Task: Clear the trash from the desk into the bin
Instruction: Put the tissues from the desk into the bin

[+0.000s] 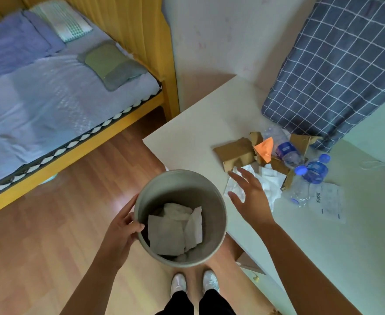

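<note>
Bin (180, 218): round, grey, held in the air beside the near-left corner of the counter (200, 123), above the wooden floor (50, 235) and the person's white shoes (195, 284). Mouth faces up toward the camera. Inside: several flat white paper sheets (175, 228) lying against the bottom and wall.

Left hand (121, 230): forearm comes up from lower left, wrist bent inward. Grip clenched on the bin's left rim, thumb hooked over the edge into the mouth, fingers wrapped on the outer wall.

Right hand (249, 196): forearm crosses the counter edge from lower right, palm down, fingers spread and extended. Grip released, holding nothing. Fingertips sit over the near edge of the crumpled white tissue (268, 181); contact cannot be told.

Trash pile on the counter, beyond the right hand: torn brown cardboard pieces (234, 152), an orange paper scrap (264, 147) on top of them, a clear plastic bottle with a blue label (285, 150) lying on its side, a crushed bottle with a blue cap (300, 178) just beside a blue crumpled one (315, 171), and a flat clear printed bag (329, 201) to the right.

Further out: a dark checked pillow (337, 64) leans on the wall at the counter's far side. A bed (39, 87) with a yellow frame stands to the left.
</note>
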